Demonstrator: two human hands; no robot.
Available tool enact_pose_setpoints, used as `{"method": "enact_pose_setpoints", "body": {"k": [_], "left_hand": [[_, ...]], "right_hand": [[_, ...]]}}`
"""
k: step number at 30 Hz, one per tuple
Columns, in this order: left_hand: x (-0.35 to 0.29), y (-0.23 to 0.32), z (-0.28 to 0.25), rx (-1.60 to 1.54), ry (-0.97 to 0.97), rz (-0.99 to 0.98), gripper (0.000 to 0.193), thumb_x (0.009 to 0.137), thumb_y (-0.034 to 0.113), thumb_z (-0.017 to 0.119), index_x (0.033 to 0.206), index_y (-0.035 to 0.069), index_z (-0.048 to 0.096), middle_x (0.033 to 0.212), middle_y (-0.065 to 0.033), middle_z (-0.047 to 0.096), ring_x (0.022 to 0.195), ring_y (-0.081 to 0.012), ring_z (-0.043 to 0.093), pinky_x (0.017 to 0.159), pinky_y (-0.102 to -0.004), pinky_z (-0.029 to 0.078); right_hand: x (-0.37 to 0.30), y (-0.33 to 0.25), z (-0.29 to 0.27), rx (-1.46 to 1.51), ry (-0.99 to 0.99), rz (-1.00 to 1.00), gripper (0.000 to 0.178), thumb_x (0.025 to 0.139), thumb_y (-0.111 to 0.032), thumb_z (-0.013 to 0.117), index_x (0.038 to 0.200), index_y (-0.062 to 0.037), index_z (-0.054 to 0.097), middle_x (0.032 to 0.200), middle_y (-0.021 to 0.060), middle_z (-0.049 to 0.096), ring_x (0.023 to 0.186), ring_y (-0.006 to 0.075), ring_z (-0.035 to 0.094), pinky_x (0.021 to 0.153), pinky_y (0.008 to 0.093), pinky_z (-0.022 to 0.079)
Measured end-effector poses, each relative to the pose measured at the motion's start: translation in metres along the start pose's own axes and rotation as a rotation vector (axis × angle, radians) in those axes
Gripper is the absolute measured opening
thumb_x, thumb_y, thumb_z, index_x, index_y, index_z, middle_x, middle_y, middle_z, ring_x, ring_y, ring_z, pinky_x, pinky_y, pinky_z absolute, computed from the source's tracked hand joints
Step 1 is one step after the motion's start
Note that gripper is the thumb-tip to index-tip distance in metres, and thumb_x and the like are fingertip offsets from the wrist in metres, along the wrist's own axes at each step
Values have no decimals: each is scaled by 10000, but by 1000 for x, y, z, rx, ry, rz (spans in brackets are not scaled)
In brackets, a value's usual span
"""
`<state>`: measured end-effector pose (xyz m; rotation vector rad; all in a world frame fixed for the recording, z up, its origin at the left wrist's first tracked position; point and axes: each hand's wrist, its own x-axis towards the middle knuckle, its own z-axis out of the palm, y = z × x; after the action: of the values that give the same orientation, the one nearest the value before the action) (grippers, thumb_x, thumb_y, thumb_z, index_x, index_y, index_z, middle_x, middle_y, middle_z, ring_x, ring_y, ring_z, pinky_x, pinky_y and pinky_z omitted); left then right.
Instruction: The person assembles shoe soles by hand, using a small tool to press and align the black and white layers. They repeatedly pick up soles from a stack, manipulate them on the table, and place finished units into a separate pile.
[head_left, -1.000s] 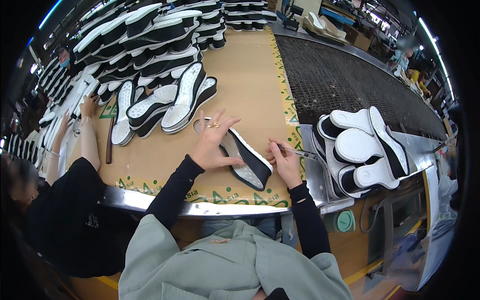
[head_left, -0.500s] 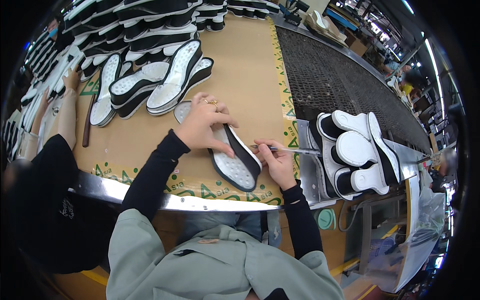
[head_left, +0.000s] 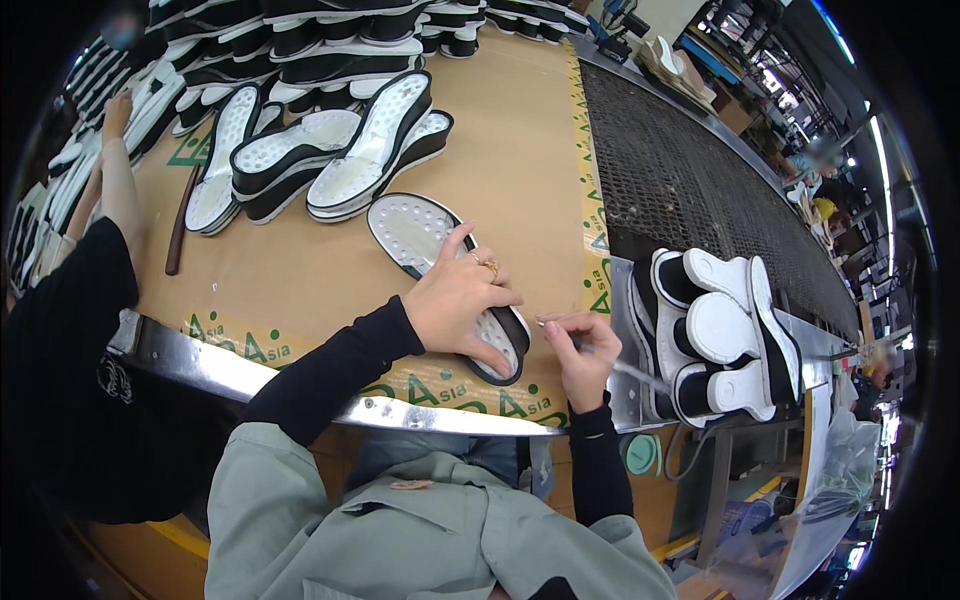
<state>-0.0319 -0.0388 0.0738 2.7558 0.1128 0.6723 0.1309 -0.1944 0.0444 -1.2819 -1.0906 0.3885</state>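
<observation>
A shoe sole (head_left: 412, 226) with a white, dimpled top and a black side lies on the brown table covering, slanting from far left to near right. My left hand (head_left: 460, 303) grips across its near half, thumb on the dimpled face and fingers over the far edge, hiding the middle. Just right of the sole's near end, my right hand (head_left: 588, 362) pinches a slim, pen-like tool (head_left: 642, 375). Its tip points toward the sole's edge, a small gap away; its rear part is blurred.
Several wedge soles (head_left: 370, 150) lie beyond, before tall stacks of soles (head_left: 345, 65). A dark rod (head_left: 181, 225) rests at left, near a co-worker's arm (head_left: 120, 185). More soles (head_left: 722, 325) are piled at right, beside a dark mesh conveyor belt (head_left: 690, 180).
My left hand has slid along the sole toward its near end, uncovering the far end. My right hand's tool tilts more steeply. The co-worker's hand has moved farther away.
</observation>
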Motion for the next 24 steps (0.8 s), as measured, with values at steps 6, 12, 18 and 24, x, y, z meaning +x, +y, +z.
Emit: {"method": "enact_pose_setpoints", "body": {"k": [6,12,18,24], "left_hand": [[-1,1,0,4,26,-6,759,533,714,755,983,105,713,916,-24,634,1057,-254,552,1106,-616,121],[-1,0,-1,-25,20,-11,770,524,714,757,992,104,711,918,-32,631,1068,-261,549,1109,-612,116],[-4,2,0,-10,29,-22,770,522,709,761,998,106,711,922,-30,634,1075,-260,549,1112,-609,114],[-5,3,1,-38,34,-26,764,527,706,760,1001,109,710,931,-28,636,1089,-256,545,1114,-609,114]], "right_hand": [[-9,3,11,6,50,1,239,936,-83,602,727,33,610,760,100,702,596,68,562,532,210,411],[-13,-8,14,-192,60,-110,215,929,-79,607,765,55,644,742,118,692,588,106,584,529,241,433],[-11,-19,16,-316,4,-149,181,910,-43,617,761,58,633,767,145,688,622,173,626,569,271,472],[-10,-21,18,-339,3,-210,183,894,-2,610,722,50,574,738,143,650,704,228,647,628,293,485]]}}
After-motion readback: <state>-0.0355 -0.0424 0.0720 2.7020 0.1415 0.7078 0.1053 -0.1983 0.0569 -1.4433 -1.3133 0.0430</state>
